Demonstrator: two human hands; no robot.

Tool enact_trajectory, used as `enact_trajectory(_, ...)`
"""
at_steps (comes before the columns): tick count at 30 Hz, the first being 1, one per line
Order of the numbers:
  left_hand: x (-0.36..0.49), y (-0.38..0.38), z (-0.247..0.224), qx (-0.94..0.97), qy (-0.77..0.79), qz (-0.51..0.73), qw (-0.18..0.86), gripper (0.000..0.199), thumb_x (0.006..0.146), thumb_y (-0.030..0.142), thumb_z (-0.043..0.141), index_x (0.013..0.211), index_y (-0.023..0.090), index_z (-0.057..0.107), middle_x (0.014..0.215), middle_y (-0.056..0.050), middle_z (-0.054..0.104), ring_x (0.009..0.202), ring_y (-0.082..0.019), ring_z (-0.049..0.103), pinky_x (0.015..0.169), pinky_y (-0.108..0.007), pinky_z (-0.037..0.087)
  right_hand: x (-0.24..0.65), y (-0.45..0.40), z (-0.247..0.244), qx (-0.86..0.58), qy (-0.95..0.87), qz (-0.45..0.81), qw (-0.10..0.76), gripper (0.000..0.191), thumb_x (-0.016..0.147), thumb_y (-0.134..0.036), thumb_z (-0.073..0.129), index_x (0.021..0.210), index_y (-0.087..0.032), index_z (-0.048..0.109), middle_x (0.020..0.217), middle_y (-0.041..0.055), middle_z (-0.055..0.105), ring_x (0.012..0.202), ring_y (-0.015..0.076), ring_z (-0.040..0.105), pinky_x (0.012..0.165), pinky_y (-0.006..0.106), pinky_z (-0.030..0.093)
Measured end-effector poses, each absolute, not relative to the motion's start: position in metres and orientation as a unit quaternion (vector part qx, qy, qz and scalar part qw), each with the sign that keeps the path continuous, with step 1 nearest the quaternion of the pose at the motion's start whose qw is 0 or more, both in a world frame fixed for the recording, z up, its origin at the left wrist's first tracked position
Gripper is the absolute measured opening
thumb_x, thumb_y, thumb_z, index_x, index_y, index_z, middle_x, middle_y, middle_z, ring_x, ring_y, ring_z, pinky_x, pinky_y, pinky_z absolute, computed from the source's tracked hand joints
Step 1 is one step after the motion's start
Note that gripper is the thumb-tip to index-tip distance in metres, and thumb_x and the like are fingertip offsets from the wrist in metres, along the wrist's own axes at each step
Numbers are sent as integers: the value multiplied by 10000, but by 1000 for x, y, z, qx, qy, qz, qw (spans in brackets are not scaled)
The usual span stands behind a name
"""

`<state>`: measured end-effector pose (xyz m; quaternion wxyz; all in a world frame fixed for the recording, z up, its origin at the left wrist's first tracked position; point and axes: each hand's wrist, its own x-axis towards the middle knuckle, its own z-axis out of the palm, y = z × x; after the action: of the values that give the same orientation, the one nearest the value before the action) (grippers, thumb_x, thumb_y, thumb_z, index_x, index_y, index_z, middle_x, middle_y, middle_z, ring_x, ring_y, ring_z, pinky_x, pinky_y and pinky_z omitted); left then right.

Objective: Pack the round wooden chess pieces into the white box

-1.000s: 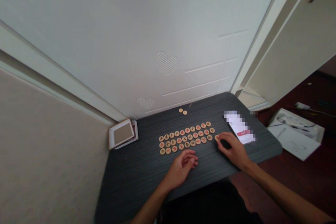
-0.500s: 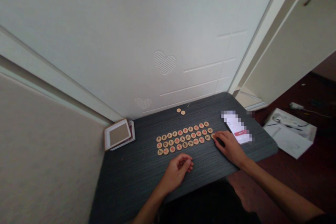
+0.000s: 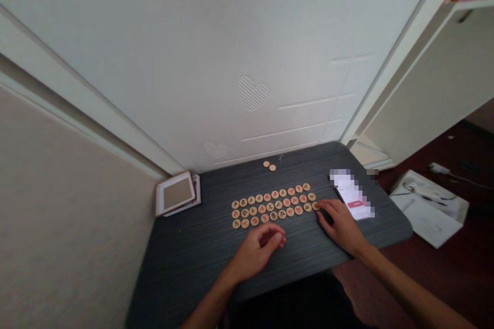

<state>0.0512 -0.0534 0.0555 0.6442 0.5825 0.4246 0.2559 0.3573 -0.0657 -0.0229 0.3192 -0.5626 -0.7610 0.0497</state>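
Three rows of round wooden xiangqi pieces [image 3: 274, 215], marked in red or black, lie face up on the dark table [image 3: 185, 262]. At the right end of the front row, my right hand [image 3: 339, 226] has its fingertips at the edge of a xiangqi piece [image 3: 316, 206], which lies in line with the others. My left hand [image 3: 259, 252] rests just in front of the same row, its fingers curled in and thumb bent over them. What lies inside that curl, if anything, is hidden. Two more pieces [image 3: 269, 166] sit apart near the back edge.
A lit phone [image 3: 353, 198], partly blurred out, lies right of the rows. Frame-like flat items [image 3: 177, 195] are stacked at the table's left. A white panel with hearts [image 3: 252, 92] stands behind. On the floor at right is a white box [image 3: 432, 211] with a cable.
The whole view has shifted slightly. Slightly more of the end piece shows beside my right fingertips. My left hand keeps its curled pose in front of the rows.
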Motion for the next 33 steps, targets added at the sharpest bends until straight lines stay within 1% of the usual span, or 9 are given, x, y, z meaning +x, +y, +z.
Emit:
enact_trajectory(4, 46, -21, 67, 664, 442, 269, 540, 245, 934, 447, 596, 984, 240, 716, 862, -29, 721, 730, -166, 655, 699, -284, 520, 357, -66, -23, -561, -759, 53, 326, 281, 959, -276, 569, 1237, -272, 609, 1147, 90, 690, 1055, 298, 654, 906, 515, 553)
enact_trajectory(6, 46, 3, 67, 715, 448, 276, 461, 236, 948, 423, 572, 1019, 252, 717, 869, -22, 720, 766, -178, 662, 712, -289, 522, 357, -66, -24, -558, -759, 55, 330, 291, 962, -281, 566, 1251, -277, 601, 1145, 89, 691, 1050, 298, 659, 901, 515, 557)
enact_trajectory(10, 53, 62, 59, 830, 428, 242, 265, 244, 974, 313, 517, 1158, 231, 656, 1112, -59, 693, 959, -186, 672, 828, -309, 549, 357, -67, -24, -562, -754, 60, 335, 288, 970, -282, 559, 1256, -273, 597, 1151, 92, 693, 1051, 294, 660, 909, 514, 559)
enact_trajectory(12, 59, 91, 54, 864, 418, 213, 181, 306, 978, 280, 500, 1261, 222, 600, 1281, -87, 629, 1140, -204, 621, 989, -353, 510, 356, -68, -23, -569, -747, 67, 337, 289, 976, -283, 555, 1262, -268, 593, 1161, 95, 690, 1058, 291, 655, 920, 515, 557)
enact_trajectory(15, 69, 127, 45, 884, 408, 181, 141, 409, 935, 262, 568, 1342, 218, 555, 1413, -104, 550, 1317, -250, 500, 1138, -418, 399, 356, -69, -21, -578, -735, 85, 344, 290, 991, -288, 532, 1273, -262, 590, 1160, 98, 687, 1070, 282, 650, 936, 504, 554)
enact_trajectory(19, 82, 152, 32, 898, 411, 127, 97, 521, 904, 310, 627, 1404, 218, 515, 1458, -130, 505, 1318, -317, 470, 1119, -482, 401, 356, -69, -20, -593, -713, 103, 360, 293, 1000, -295, 509, 1277, -253, 595, 1160, 99, 682, 1086, 272, 648, 958, 481, 549)
enact_trajectory(23, 89, 158, 24, 906, 409, 94, 64, 425, 956, 389, 558, 1360, 257, 549, 1374, -128, 544, 1231, -327, 504, 1010, -478, 478, 358, -67, -24, -603, -695, 105, 378, 298, 990, -307, 531, 1276, -257, 598, 1162, 96, 683, 1086, 274, 650, 963, 481, 547)
enact_trajectory(28, 90, 162, 20, 921, 382, 68, 42, 265, 1005, 354, 485, 1210, 238, 606, 1217, -109, 581, 1135, -272, 540, 947, -398, 511, 359, -66, -28, -609, -679, 113, 393, 277, 992, -301, 532, 1256, -252, 600, 1146, 92, 686, 1075, 268, 652, 964, 475, 545)
enact_trajectory(33, 82, 166, 19, 931, 359, 49, 33, 211, 1019, 349, 473, 1125, 221, 603, 1135, -87, 585, 1073, -243, 565, 900, -356, 527, 360, -65, -30, -615, -665, 105, 409, 261, 987, -298, 535, 1230, -246, 615, 1138, 90, 693, 1069, 268, 658, 954, 464, 552)
